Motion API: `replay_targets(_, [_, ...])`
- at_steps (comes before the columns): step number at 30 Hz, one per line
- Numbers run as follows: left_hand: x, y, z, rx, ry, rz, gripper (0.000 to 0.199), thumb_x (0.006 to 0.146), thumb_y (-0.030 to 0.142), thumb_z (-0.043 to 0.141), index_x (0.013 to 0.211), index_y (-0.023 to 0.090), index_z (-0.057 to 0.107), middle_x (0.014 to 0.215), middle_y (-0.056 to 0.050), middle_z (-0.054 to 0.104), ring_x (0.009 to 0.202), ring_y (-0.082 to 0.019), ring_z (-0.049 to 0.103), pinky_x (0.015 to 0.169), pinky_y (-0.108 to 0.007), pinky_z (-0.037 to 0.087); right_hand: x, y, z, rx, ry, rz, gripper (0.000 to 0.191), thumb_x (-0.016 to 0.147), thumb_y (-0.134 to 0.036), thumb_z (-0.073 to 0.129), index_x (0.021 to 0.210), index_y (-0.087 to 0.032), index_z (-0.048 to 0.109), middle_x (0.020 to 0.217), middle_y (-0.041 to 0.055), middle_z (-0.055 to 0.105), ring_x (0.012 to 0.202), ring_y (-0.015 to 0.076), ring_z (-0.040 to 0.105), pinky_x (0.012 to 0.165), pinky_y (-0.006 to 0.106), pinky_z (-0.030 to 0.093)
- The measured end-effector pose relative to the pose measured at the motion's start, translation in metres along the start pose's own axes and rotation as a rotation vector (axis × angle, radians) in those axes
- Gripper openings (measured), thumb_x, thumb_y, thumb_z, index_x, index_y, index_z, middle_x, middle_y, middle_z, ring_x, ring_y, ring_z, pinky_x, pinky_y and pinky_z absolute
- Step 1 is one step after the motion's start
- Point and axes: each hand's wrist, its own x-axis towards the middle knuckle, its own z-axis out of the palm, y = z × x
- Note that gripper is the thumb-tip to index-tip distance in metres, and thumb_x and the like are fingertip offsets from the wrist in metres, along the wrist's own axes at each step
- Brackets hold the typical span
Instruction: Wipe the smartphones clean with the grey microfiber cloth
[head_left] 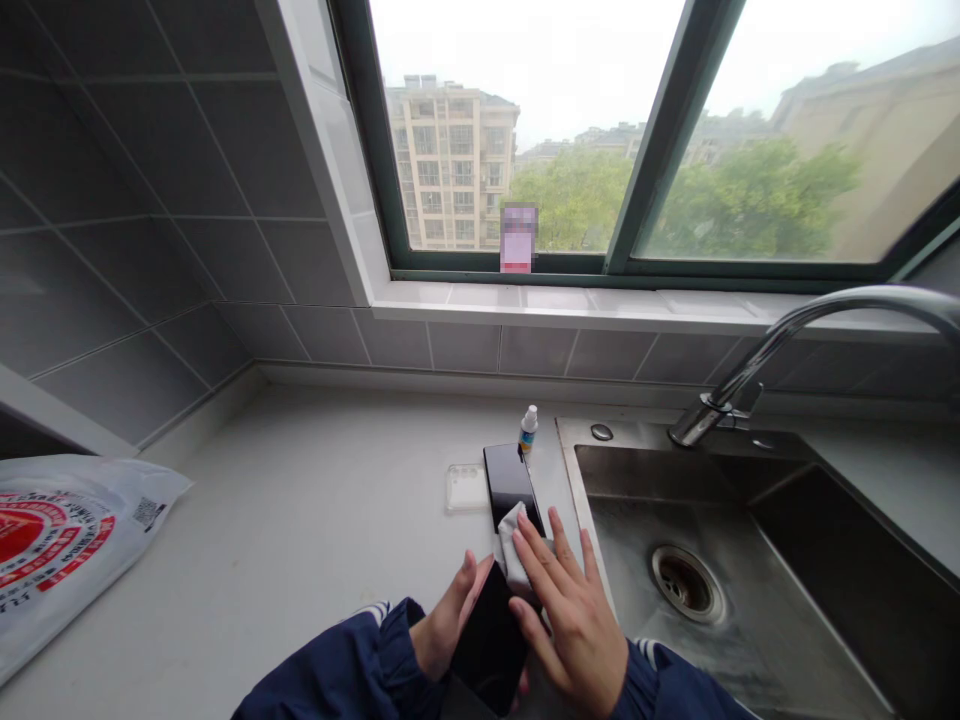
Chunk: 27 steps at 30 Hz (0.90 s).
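My left hand (448,622) holds a black smartphone (489,645) from beneath, thumb along its left edge. My right hand (574,620) lies over the phone's upper right part, fingers stretched out and pressing a folded whitish cloth (513,555) against it. Whether the cloth is fabric or tissue I cannot tell. Just beyond the hands, a second dark, glossy phone-like slab (511,480) lies on the counter, its near end partly covered by the cloth and fingers. A clear phone case (466,489) rests to its left. Behind it stands a small white-capped bottle (528,430) with a blue and yellow label.
To the right, a steel sink (568,455) is set into the white counter (337,480), with a chrome faucet (739,370) at its back. A white plastic bag (67,540) with red print lies at far left. A window (495,262) is behind the counter.
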Motion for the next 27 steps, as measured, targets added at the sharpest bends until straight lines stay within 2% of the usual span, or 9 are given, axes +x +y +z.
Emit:
replay_targets(2, [0.001, 0.001, 0.001, -0.013, -0.009, 0.039, 0.074, 0.09, 0.067, 0.028, 0.151, 0.024, 0.025, 0.14, -0.019, 0.052, 0.112, -0.035, 0.063, 0.102, -0.06, 0.037, 0.0, -0.002, -0.001, 0.003, -0.006, -0.006, 0.062, 0.094, -0.024, 0.047, 0.152, -0.014, 0.028, 0.157, 0.0058, 0.028, 0.147, 0.0371, 0.013, 0.116, 0.059, 0.009])
replay_targets(5, [0.001, 0.005, 0.002, -0.024, -0.016, 0.105, 0.077, 0.09, 0.065, 0.035, 0.152, 0.02, 0.022, 0.142, -0.02, 0.05, 0.116, -0.034, 0.06, 0.106, -0.051, 0.036, -0.001, -0.002, -0.002, 0.018, -0.039, -0.078, 0.062, 0.093, -0.026, 0.049, 0.152, -0.018, 0.03, 0.157, 0.0032, 0.028, 0.147, 0.0374, 0.013, 0.117, 0.059, 0.009])
replay_targets(8, [0.0, 0.006, 0.002, -0.062, -0.041, 0.021, 0.08, 0.088, 0.071, 0.026, 0.153, 0.026, 0.014, 0.133, -0.021, 0.057, 0.089, -0.031, 0.071, 0.08, -0.049, 0.052, -0.001, 0.004, 0.0, -0.002, 0.002, -0.013, 0.059, 0.094, -0.024, 0.048, 0.151, -0.017, 0.032, 0.157, 0.0048, 0.03, 0.147, 0.0373, 0.014, 0.116, 0.059, 0.011])
replay_targets(11, [0.0, 0.004, 0.001, -0.08, -0.053, -0.04, 0.08, 0.086, 0.075, 0.017, 0.153, 0.031, 0.01, 0.121, -0.02, 0.064, 0.069, -0.029, 0.072, 0.058, -0.041, 0.052, -0.001, 0.009, 0.0, -0.004, 0.043, 0.038, 0.055, 0.096, -0.02, 0.045, 0.15, -0.016, 0.035, 0.156, 0.0067, 0.031, 0.147, 0.0359, 0.015, 0.115, 0.058, 0.016])
replay_targets(14, [0.0, 0.006, 0.002, -0.076, -0.001, 0.02, 0.081, 0.089, 0.071, 0.023, 0.152, 0.021, 0.019, 0.117, -0.02, 0.066, 0.076, -0.028, 0.071, 0.073, -0.046, 0.053, -0.002, 0.005, -0.003, 0.015, 0.013, -0.058, 0.054, 0.095, -0.02, 0.046, 0.148, -0.015, 0.037, 0.157, 0.0083, 0.028, 0.147, 0.0371, 0.015, 0.116, 0.057, 0.016])
replay_targets(18, [0.002, 0.016, 0.006, -0.163, 0.131, 0.065, 0.08, 0.091, 0.067, 0.029, 0.148, 0.011, 0.032, 0.127, -0.021, 0.061, 0.106, -0.031, 0.065, 0.104, -0.047, 0.038, -0.004, -0.006, -0.003, 0.049, -0.042, -0.257, 0.057, 0.095, -0.037, 0.051, 0.147, -0.014, 0.04, 0.158, 0.0129, 0.026, 0.145, 0.0401, 0.019, 0.116, 0.061, 0.01])
replay_targets(23, [0.002, 0.018, 0.003, -0.304, 0.173, 0.007, 0.087, 0.086, 0.073, 0.029, 0.147, 0.011, 0.034, 0.13, -0.022, 0.06, 0.115, -0.036, 0.06, 0.107, -0.052, 0.033, -0.007, -0.013, 0.009, 0.064, 0.042, -0.41, 0.068, 0.092, -0.061, 0.048, 0.143, -0.016, 0.046, 0.155, 0.0183, 0.032, 0.143, 0.0431, 0.024, 0.114, 0.065, 0.002])
replay_targets(25, [0.002, 0.017, 0.002, -0.321, 0.163, 0.008, 0.085, 0.087, 0.072, 0.029, 0.147, 0.011, 0.034, 0.13, -0.023, 0.059, 0.116, -0.037, 0.059, 0.106, -0.053, 0.034, -0.006, -0.012, 0.009, 0.069, 0.075, -0.424, 0.063, 0.093, -0.06, 0.046, 0.139, -0.017, 0.051, 0.154, 0.0181, 0.033, 0.143, 0.0432, 0.025, 0.114, 0.065, 0.002])
replay_targets(27, [0.001, 0.017, 0.002, -0.325, 0.142, 0.028, 0.082, 0.089, 0.069, 0.028, 0.148, 0.011, 0.032, 0.132, -0.023, 0.058, 0.117, -0.037, 0.059, 0.105, -0.053, 0.035, -0.006, -0.009, 0.005, 0.075, 0.064, -0.353, 0.052, 0.097, -0.05, 0.047, 0.137, -0.017, 0.053, 0.156, 0.0169, 0.03, 0.143, 0.0427, 0.024, 0.115, 0.064, 0.005])
